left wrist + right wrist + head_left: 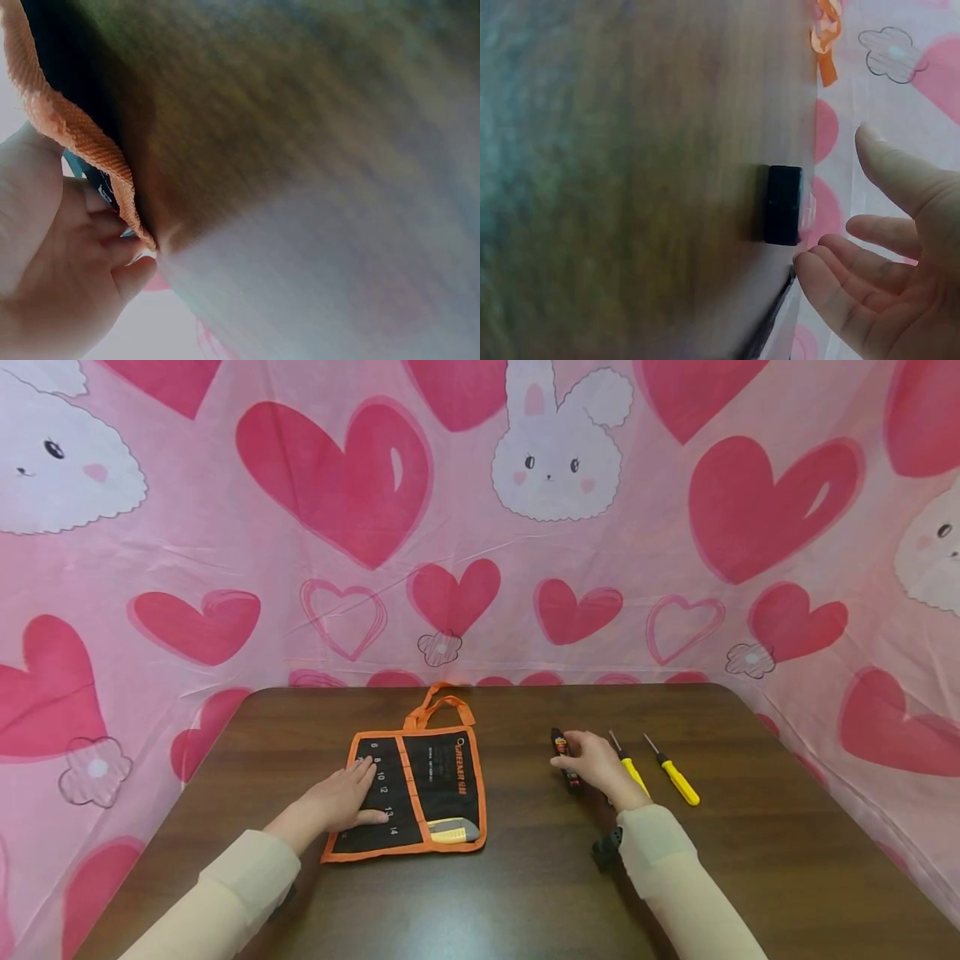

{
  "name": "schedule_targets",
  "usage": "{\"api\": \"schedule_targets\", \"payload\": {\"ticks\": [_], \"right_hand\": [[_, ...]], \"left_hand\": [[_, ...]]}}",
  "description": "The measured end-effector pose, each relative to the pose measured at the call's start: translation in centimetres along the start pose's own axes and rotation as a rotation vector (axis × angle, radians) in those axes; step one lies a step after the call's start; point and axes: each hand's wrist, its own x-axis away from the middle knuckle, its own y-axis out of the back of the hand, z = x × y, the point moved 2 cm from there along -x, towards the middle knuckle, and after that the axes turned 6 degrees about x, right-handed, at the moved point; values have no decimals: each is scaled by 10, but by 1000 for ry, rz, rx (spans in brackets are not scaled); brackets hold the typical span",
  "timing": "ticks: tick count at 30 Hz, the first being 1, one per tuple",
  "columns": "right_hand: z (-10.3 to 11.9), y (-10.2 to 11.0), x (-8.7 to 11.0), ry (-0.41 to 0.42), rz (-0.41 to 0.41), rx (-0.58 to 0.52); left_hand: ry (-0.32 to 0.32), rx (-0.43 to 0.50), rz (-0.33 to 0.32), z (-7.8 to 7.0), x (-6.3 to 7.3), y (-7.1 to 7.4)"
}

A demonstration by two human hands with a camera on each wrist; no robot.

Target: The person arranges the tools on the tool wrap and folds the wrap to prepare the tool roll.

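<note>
On the table lies a black tool pouch (442, 777) with orange edging and numbered pockets. My left hand (333, 797) rests on its left half, fingers straight and thumb spread. In the left wrist view, the orange edging (82, 139) runs beside that hand (67, 270). A yellow and grey utility knife (452, 832) sits in the pouch's lower right pocket. Over to the right, a slim black case (559, 743) with coloured print lies under my right hand (596, 766). The right wrist view has the case (784, 206) apart from the spread thumb and fingers of this hand (900, 255).
Two yellow-handled screwdrivers lie right of the right hand: the nearer one (634, 774) is partly covered by it, the other (678, 782) is farther right. Orange straps (444, 703) stick out behind the pouch. A pink heart-print cloth (465, 535) hangs behind the brown table (510, 893).
</note>
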Motion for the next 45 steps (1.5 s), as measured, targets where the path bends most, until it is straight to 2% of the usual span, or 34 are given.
{"api": "schedule_targets", "payload": {"ticks": [4, 9, 24, 38, 45], "right_hand": [[-1, -3, 1, -35, 31, 12], [-1, -4, 1, -33, 45, 60], [-1, -8, -3, -18, 50, 148], [0, -7, 0, -79, 53, 277], [2, -4, 0, -78, 58, 281]], "left_hand": [[-3, -4, -3, 0, 0, 0], [-5, -5, -3, -1, 0, 0], [-2, -2, 1, -1, 1, 0], [3, 30, 12, -3, 3, 2], [9, 35, 16, -4, 3, 4]]}}
